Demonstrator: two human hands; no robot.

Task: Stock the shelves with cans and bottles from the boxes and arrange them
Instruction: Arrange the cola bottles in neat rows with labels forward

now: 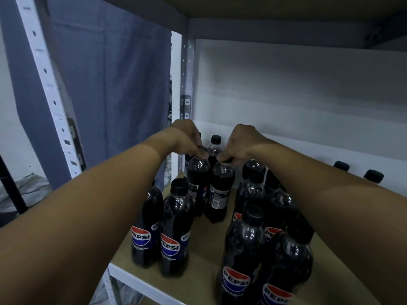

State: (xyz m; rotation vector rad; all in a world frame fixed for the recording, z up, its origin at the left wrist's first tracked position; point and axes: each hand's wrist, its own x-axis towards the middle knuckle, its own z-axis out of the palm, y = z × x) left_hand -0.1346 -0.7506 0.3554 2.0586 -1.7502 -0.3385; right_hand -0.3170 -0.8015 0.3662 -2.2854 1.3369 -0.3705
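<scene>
We reach both arms into the brown board shelf [204, 256], where dark plastic Pepsi bottles with black caps stand upright. Our left hand [187, 137] pinches the cap of the left rear cola bottle [198, 183], fingers [201, 153] curled down over its top. Our right hand [240, 142] grips the cap of the neighbouring cola bottle [220, 192] the same way, fingers clamped on it. These two bottles stand side by side, just touching, towards the back of the shelf, their labels turned away from us. Behind them another capped bottle [214, 146] stands near the white back wall [297, 102]. At the front left a pair of Pepsi bottles [163, 230] shows its logos; a cluster of Pepsi bottles [262, 234] stands under our right forearm. A white perforated metal upright [47, 89] rises on the left before a blue-grey cloth [110, 84].
</scene>
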